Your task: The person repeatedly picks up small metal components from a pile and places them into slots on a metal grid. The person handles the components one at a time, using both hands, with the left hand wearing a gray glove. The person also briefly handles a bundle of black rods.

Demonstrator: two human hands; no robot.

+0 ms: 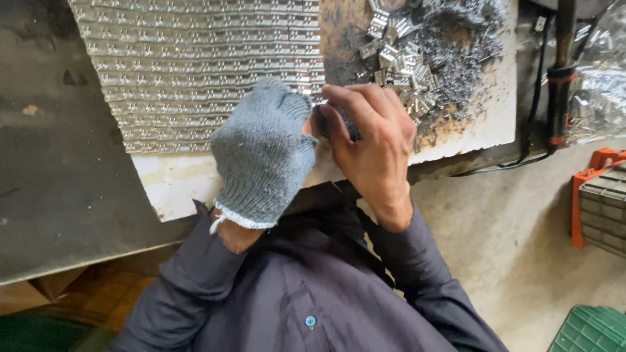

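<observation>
The single head view looks steeply down from close above the hands, facing the bench (456, 140) front edge, with floor visible at right.

The gloved left hand (263, 153) and bare right hand (373, 140) meet over the worktop (176, 179), pinching a small dark piece (mostly hidden) between them. Neat rows of metal clips (195, 65) lie beside a loose pile of clips (401, 62) among metal shavings (460, 39).
</observation>
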